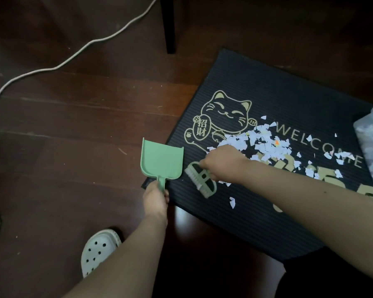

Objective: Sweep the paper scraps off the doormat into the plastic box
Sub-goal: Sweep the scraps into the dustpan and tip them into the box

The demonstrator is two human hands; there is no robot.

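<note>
Two tools in play, one in each hand. Nearest, left of the arms, a pale clog (99,250) planted on the dark wood floor (63,125). Further out, left hand (156,197) wrapped round the stub handle of the green dustpan (162,160), fingers curled tight on it. Lying flat at the left edge of the black doormat (256,93), partly on floor, partly on mat. Long axis running near to far, handle toward the body, open mouth pointing away and a touch left, so turned off from the litter rather than toward it. Just beside it on the right, small green brush (199,180) down on the mat, long axis slanting from far-left to near-right, pale bristles along the side toward the pan. Right hand (221,162) clamped over its far end, fingers closed on the back.

Judged as the opening of the sweep: swing the pan's mouth round to the right, press its lip flat on the ribbed surface, then draw the brush toward it in short strokes. Keep them light; likely to flutter and scatter otherwise, or lodge in the grooves.

Beyond the right hand, paper scraps (265,143) heaped over the middle of the mat, thinning toward the right, one stray near the front edge. Far right, clear plastic box (370,147) at the mat's edge, cut by the frame, contents blurred, well apart from the pan. Farthest, dark chair leg (170,24) and white cord (73,58) snaking over the floor.
</note>
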